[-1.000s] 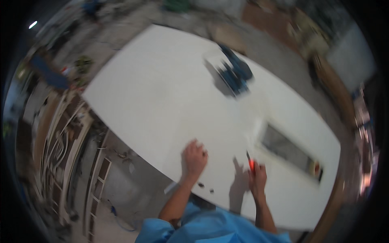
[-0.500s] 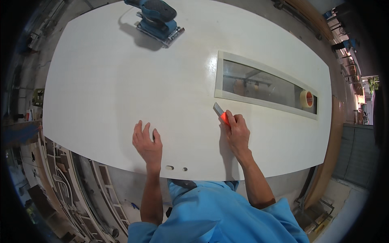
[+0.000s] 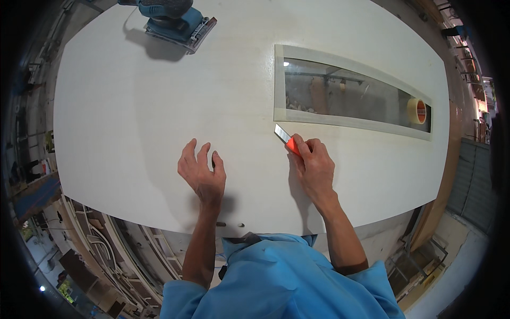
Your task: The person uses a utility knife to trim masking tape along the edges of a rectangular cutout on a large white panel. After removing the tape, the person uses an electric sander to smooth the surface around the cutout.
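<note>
A snap-off utility knife [image 3: 293, 144] with an orange-red handle is above the white door panel [image 3: 234, 95], its bare blade slanting up and to the left, the tip just below the lower left corner of a framed window. The right hand [image 3: 314, 162] grips the handle, fingers and thumb closed around it, a shadow falling on the panel just beside. Whether the blade tip touches the surface cannot be told.

The left hand [image 3: 202, 167] is spread and grasps nothing, its fingers loosely curved and pointing away from the body. It is over the panel, to the left of the knife and well apart from it; whether its fingertips meet the surface is unclear.

Beyond the knife, the long glass pane [image 3: 361, 95] has a pale border [image 3: 350, 125] all around and mirrors parts of the room. A roll of masking tape [image 3: 413, 111] stands on its edge at the pane's right end. Far off at the upper left, a blue sander [image 3: 178, 26] rests on the panel, partly cut off by the upper edge of the view. Two small holes [image 3: 241, 225] show at the panel's near edge, beside the person's blue shirt [image 3: 271, 282]. Past the panel, lengths of wood [image 3: 95, 244] lie at the lower left.
</note>
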Action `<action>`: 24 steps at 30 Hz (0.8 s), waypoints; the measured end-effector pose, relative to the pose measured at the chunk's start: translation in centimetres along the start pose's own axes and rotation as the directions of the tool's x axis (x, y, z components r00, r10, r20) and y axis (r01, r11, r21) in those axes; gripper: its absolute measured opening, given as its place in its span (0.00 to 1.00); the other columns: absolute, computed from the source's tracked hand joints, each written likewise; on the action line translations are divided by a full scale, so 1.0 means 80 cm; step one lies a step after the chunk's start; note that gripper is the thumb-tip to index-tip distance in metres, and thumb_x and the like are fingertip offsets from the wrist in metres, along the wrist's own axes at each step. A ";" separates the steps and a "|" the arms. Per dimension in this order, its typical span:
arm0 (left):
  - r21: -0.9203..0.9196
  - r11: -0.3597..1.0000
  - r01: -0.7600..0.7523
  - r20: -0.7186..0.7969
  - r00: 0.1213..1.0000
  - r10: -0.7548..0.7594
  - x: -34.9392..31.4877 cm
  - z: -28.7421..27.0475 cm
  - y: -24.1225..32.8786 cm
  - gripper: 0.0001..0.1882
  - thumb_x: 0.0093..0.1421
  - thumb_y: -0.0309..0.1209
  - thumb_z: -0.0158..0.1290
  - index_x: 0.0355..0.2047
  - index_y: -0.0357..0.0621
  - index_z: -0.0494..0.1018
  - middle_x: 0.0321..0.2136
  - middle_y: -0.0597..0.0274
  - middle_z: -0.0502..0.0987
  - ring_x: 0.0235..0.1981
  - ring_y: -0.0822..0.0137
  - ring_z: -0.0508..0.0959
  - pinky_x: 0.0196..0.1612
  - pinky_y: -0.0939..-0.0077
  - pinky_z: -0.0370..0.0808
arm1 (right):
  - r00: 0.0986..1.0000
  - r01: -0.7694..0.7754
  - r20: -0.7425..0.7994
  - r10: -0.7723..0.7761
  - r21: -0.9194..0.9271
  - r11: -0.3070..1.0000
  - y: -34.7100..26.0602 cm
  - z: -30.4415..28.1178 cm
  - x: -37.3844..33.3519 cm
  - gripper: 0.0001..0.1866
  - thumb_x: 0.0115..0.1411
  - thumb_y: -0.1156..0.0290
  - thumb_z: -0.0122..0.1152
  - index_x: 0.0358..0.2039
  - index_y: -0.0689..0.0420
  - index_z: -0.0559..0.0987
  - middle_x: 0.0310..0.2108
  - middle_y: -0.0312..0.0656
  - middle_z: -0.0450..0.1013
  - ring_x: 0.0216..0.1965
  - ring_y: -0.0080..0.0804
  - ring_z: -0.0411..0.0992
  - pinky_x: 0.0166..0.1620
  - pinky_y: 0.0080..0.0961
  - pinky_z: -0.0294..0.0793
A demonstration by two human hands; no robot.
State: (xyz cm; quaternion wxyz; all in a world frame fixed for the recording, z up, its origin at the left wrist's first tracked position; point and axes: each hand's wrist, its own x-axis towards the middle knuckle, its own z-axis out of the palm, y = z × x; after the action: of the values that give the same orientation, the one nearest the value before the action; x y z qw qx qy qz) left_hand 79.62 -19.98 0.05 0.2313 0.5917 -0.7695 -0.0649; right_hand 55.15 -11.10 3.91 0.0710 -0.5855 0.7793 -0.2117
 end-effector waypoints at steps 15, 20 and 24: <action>-0.263 0.953 -0.153 0.032 0.985 0.167 0.037 0.053 0.102 0.11 0.59 0.23 0.64 0.44 0.44 0.83 0.55 0.58 0.77 0.61 0.54 0.73 0.64 0.52 0.63 | 0.998 -0.067 0.012 0.067 -0.019 0.998 -0.005 0.012 0.002 0.24 0.58 0.68 0.76 0.56 0.51 0.83 0.35 0.37 0.72 0.33 0.36 0.72 0.32 0.34 0.75; -0.237 0.951 -0.197 0.028 0.977 0.210 0.041 0.064 0.114 0.12 0.60 0.23 0.64 0.44 0.44 0.84 0.56 0.58 0.77 0.61 0.55 0.73 0.64 0.52 0.62 | 0.996 -0.084 -0.001 0.084 0.030 0.996 -0.003 0.013 0.002 0.25 0.56 0.69 0.76 0.55 0.52 0.82 0.36 0.37 0.72 0.33 0.37 0.72 0.33 0.34 0.74; -0.225 0.952 -0.210 0.047 0.973 0.225 0.040 0.063 0.111 0.13 0.59 0.23 0.64 0.45 0.45 0.85 0.56 0.58 0.77 0.61 0.55 0.73 0.64 0.52 0.62 | 0.994 -0.111 0.015 0.110 0.056 0.992 -0.004 0.011 0.003 0.26 0.55 0.69 0.77 0.55 0.52 0.82 0.37 0.38 0.72 0.34 0.37 0.72 0.34 0.35 0.74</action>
State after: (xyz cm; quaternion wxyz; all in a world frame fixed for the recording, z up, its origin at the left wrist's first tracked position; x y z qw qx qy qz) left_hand 68.95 -21.30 -0.22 0.2726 0.4716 -0.8261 -0.1447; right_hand 55.65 -11.63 3.29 0.1040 -0.5404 0.8038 -0.2260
